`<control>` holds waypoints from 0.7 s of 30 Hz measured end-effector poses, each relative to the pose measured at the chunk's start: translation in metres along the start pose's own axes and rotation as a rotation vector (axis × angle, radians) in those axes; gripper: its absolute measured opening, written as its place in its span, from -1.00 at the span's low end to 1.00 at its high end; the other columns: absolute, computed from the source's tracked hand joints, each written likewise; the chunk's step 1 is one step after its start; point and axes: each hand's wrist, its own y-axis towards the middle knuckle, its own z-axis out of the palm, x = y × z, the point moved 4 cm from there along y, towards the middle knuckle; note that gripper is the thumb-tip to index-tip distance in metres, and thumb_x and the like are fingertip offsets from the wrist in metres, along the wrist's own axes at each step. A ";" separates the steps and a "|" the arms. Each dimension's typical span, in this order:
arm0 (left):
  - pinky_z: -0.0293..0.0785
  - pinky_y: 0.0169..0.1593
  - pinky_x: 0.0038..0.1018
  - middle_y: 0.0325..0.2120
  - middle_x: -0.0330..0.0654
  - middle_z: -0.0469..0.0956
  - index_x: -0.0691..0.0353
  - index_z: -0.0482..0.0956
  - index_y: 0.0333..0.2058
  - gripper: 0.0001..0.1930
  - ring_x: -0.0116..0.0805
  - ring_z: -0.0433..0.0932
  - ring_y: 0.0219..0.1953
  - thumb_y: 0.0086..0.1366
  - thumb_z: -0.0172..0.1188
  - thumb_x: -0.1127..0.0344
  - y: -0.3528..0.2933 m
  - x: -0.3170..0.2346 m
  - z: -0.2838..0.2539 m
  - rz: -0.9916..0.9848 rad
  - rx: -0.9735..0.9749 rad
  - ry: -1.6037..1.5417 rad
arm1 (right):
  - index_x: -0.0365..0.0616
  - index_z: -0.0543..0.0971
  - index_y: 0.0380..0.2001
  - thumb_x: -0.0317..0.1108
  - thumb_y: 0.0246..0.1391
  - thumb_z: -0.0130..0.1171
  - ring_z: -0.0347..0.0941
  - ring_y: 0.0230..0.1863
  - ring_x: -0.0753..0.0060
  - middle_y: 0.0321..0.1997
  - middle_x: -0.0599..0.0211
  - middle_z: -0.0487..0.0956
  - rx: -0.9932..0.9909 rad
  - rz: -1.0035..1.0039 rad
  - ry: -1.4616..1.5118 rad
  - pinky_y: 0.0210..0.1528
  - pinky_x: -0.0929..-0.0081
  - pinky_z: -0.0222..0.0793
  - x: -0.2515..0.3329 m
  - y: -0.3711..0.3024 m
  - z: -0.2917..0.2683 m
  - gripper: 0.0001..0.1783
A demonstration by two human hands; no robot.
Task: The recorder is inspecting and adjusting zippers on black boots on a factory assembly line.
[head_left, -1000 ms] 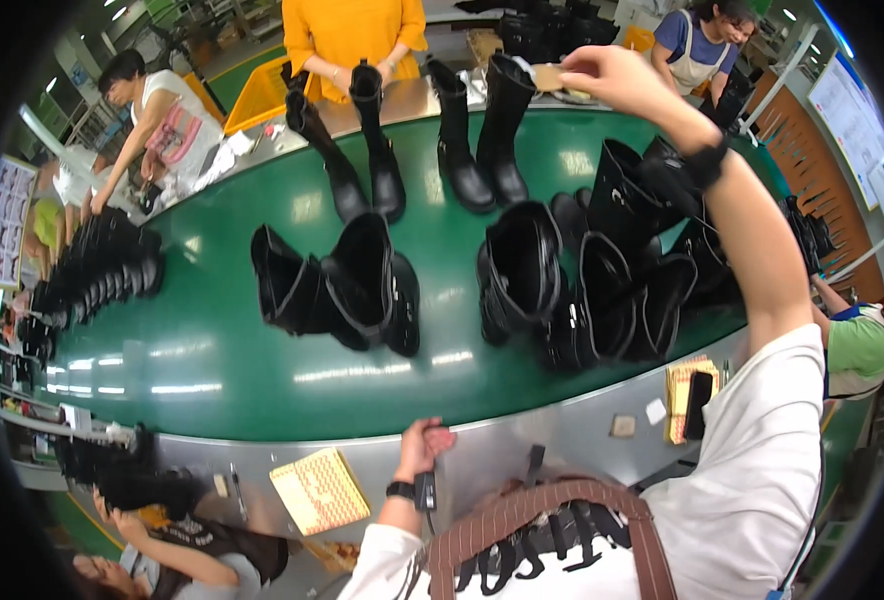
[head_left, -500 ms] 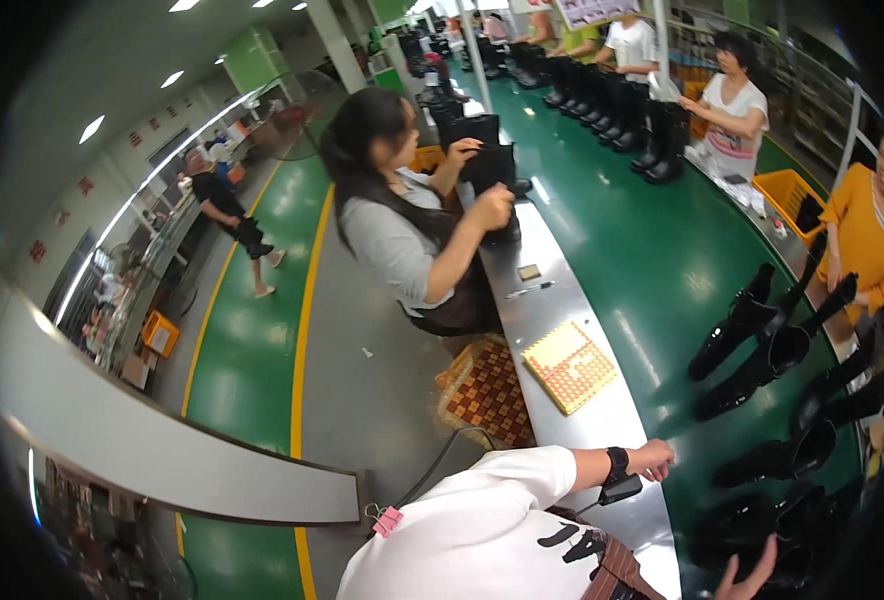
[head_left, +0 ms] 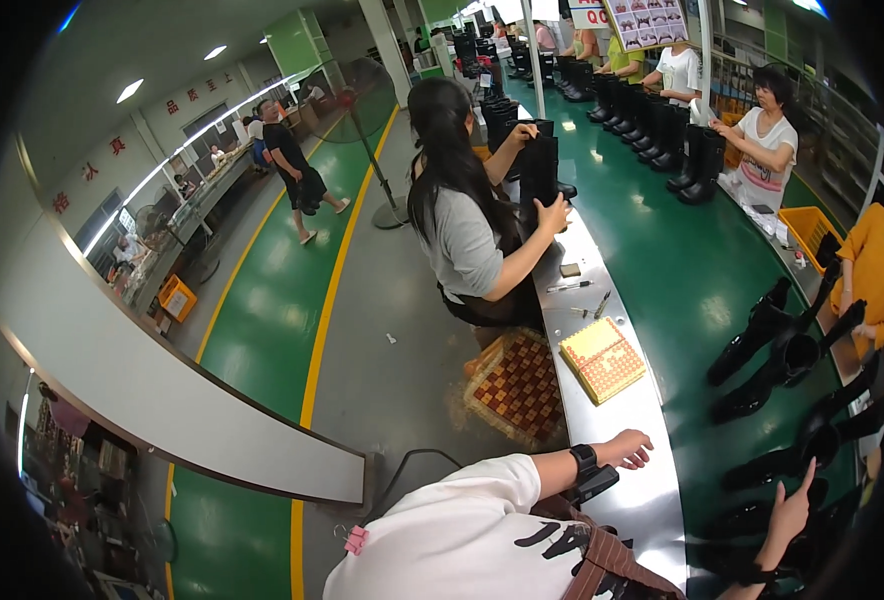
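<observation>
My left hand (head_left: 626, 450) hovers over the metal ledge (head_left: 617, 510), with nothing in it and its fingers loosely bent and apart. A black strap with a small dark box sits on that wrist. Farther right, my right hand (head_left: 790, 508) is raised by the black boots on the green belt, index finger stretched out and thumb apart. Its fingertip overlaps a glossy black boot (head_left: 762, 466); whether it touches cannot be told. Another pair of black boots (head_left: 747, 402) lies on its side just beyond. Several darker boots beside my right hand are partly hidden in shadow.
A yellow patterned pad (head_left: 602, 360) lies on the ledge, with a pen (head_left: 569, 286) farther along. A co-worker (head_left: 467, 235) at my left handles an upright black boot (head_left: 539, 175). Other people stand across the green belt (head_left: 652, 250). A checkered seat (head_left: 517, 390) stands beside the ledge.
My right hand has come up farther into view among the boots, index finger extended. My left hand has drawn back left over the ledge, its fingers loosening. The whole view has shifted.
</observation>
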 end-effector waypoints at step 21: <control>0.53 -0.13 -0.39 -0.24 -0.21 0.52 0.16 0.45 0.06 -0.59 -0.38 0.53 -0.19 0.29 0.16 0.11 -0.040 -0.021 0.010 0.043 0.205 0.309 | -0.34 0.63 -0.24 -0.36 0.04 0.36 0.62 -0.26 -0.09 -0.30 -0.06 0.66 -0.156 -0.295 0.403 -0.19 0.23 0.48 0.045 0.002 -0.085 -0.72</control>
